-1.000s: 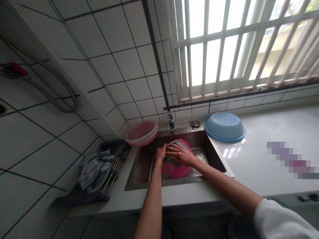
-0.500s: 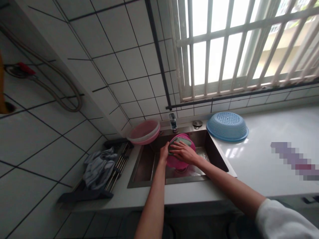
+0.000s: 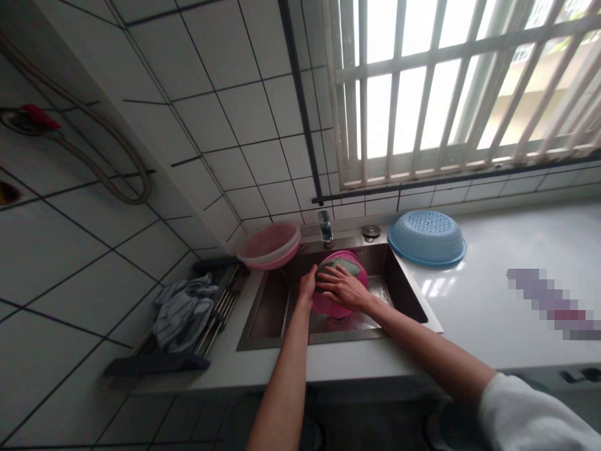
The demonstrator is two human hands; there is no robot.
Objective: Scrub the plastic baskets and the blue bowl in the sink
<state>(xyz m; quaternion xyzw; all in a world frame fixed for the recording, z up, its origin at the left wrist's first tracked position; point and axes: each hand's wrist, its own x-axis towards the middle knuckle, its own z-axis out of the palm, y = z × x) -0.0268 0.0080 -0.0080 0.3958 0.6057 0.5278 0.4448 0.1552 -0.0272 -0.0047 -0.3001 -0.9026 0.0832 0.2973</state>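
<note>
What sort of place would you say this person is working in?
Most likely a home kitchen: a steel sink with a tap, set in a white counter below a tiled wall, with a pink colander in it.

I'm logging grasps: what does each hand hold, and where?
Left hand grips the pink colander at its left rim; right hand presses a greenish cloth onto it.

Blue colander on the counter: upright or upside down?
Upside down. The blue colander sits rim-down on the white counter, its perforated dome facing up.
</note>
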